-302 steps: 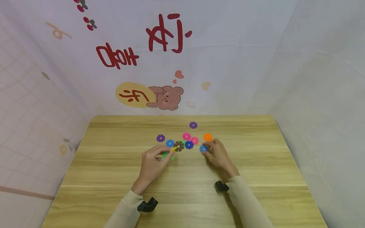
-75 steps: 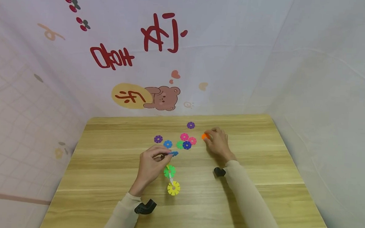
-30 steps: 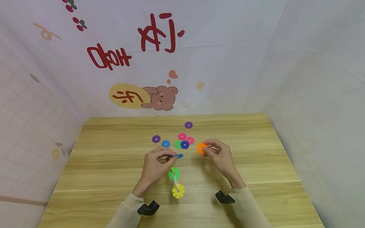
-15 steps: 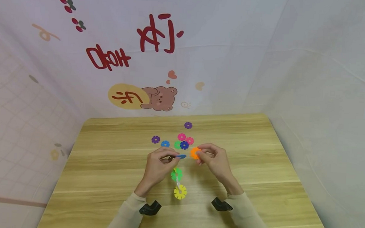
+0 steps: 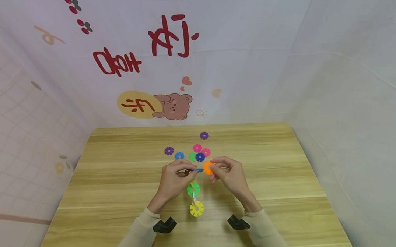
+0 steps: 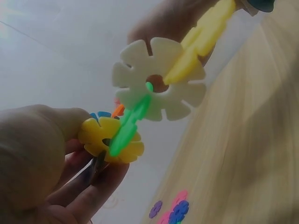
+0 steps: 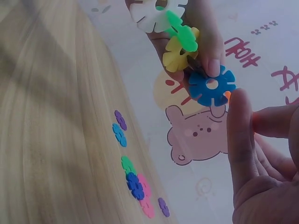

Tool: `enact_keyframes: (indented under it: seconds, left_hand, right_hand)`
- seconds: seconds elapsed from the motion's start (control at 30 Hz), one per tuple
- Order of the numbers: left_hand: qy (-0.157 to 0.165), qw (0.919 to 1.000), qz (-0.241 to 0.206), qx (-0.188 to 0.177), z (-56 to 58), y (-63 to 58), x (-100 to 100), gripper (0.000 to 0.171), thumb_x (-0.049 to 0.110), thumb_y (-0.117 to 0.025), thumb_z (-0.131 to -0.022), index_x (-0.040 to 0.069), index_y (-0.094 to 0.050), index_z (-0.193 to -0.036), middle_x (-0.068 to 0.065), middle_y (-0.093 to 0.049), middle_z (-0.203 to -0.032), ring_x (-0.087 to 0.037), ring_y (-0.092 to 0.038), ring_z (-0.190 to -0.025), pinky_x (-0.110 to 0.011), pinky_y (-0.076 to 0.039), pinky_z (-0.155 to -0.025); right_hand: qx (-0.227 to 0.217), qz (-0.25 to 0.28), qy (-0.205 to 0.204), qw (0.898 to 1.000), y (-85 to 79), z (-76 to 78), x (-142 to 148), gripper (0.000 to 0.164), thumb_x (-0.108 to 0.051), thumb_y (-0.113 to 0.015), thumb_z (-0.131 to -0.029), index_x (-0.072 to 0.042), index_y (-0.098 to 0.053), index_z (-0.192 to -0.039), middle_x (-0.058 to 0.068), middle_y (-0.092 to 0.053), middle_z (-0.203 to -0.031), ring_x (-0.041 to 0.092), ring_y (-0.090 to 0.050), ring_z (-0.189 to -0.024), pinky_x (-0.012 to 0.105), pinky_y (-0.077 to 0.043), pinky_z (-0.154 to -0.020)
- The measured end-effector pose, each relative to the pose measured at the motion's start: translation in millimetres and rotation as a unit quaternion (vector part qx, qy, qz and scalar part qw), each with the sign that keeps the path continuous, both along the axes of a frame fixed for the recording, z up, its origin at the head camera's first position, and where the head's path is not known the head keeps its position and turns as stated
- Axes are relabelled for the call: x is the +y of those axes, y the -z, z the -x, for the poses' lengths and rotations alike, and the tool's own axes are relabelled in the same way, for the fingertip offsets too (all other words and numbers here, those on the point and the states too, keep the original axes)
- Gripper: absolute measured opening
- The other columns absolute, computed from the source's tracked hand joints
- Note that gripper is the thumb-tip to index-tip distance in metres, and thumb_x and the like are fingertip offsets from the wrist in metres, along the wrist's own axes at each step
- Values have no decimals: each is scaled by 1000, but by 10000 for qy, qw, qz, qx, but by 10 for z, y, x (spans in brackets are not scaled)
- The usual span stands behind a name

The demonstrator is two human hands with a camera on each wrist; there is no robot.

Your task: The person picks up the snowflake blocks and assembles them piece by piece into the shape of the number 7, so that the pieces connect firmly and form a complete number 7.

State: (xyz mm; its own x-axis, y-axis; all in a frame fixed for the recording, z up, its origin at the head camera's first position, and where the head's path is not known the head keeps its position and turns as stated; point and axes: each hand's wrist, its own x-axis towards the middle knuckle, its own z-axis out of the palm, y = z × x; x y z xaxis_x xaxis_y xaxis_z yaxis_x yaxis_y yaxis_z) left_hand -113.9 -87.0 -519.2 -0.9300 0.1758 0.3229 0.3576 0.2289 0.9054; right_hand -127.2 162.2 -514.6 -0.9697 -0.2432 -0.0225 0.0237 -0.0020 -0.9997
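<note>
My left hand (image 5: 173,177) pinches a chain of slotted interlocking discs by its blue disc (image 7: 201,91), held edge-on in the head view. Behind the blue one, a brown disc (image 7: 192,64) is mostly hidden by the fingers. From there the chain runs toward me through a yellow disc (image 6: 96,135), a green disc (image 5: 193,190), a white disc (image 6: 133,60) and an end yellow disc (image 5: 197,209). Between thumb and fingers my right hand (image 5: 231,178) pinches an orange disc (image 5: 208,168), its edge right at the blue disc's rim.
Loose discs lie farther back on the wooden table (image 5: 125,194): two purple discs (image 5: 204,135), a light blue disc (image 5: 179,156), two pink discs (image 5: 197,148), and a green disc (image 5: 192,157) overlapped by a dark blue disc (image 5: 200,157). A printed cloth wall (image 5: 246,85) rises behind.
Brown and blue discs, earlier on the table, are now in the left hand's chain. The right hand has lifted the orange disc and brought it left to the blue disc's rim.
</note>
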Motion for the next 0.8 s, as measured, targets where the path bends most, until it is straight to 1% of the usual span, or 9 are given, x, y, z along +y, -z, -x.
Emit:
enact_keyframes:
  seconds: [0.2, 0.3, 0.4, 0.5, 0.53, 0.67, 0.8]
  left_hand:
    - [61, 9998, 143, 82, -8, -42, 17, 6, 3, -88, -97, 6, -90, -102, -12, -84, -109, -9, -72, -85, -23, -69, -78]
    - [93, 9996, 182, 180, -13, -42, 25, 6, 4, -88, -97, 5, -90, -102, -12, -84, -109, -8, -71, -85, -23, -69, -76]
    - [97, 9992, 237, 309, -21, -42, 33, 6, 5, -88, -98, 5, -90, -103, -12, -84, -108, -8, -70, -85, -22, -67, -73]
    - [73, 9987, 299, 405, -29, -59, 37, 6, 4, -88, -97, 4, -90, -104, -11, -84, -107, -10, -69, -85, -22, -66, -70]
    - [69, 9986, 309, 427, -32, -66, 38, 6, 4, -88, -97, 4, -90, -104, -11, -83, -106, -10, -69, -85, -22, -66, -70]
    - [72, 9983, 300, 490, -44, -91, 46, 5, 2, -88, -97, 3, -89, -102, -11, -83, -104, -10, -67, -83, -21, -64, -67]
    - [40, 9980, 279, 565, -53, -96, 62, 4, 0, -88, -97, 2, -89, -100, -12, -82, -102, -9, -63, -78, -19, -61, -62]
  right_hand:
    - [198, -152, -64, 9997, -4, -16, -26, 22, -5, -75, -107, 4, -73, -127, 29, -77, -95, 16, -78, -66, 42, -72, -69]
    - [266, -180, -52, 9995, -7, -30, -36, 21, -5, -74, -108, 4, -74, -126, 31, -77, -95, 16, -78, -65, 39, -71, -68]
    - [336, -165, -34, 9993, -3, -36, -50, 20, -4, -74, -108, 7, -73, -125, 30, -77, -94, 16, -78, -65, 37, -71, -67]
    - [447, -144, -43, 9989, 14, -38, -64, 18, -2, -72, -109, 10, -72, -123, 34, -76, -93, 16, -77, -64, 40, -71, -65]
    - [476, -142, -41, 9988, 20, -38, -69, 17, -1, -72, -109, 10, -72, -122, 36, -76, -93, 15, -77, -64, 42, -71, -64]
    - [572, -188, 1, 9982, 19, -42, -94, 15, 0, -72, -108, 9, -73, -120, 39, -76, -91, 14, -76, -62, 47, -70, -62]
    - [565, -224, 1, 9982, 5, -45, -130, 15, -1, -73, -108, 8, -74, -119, 39, -76, -91, 14, -74, -61, 45, -69, -61]
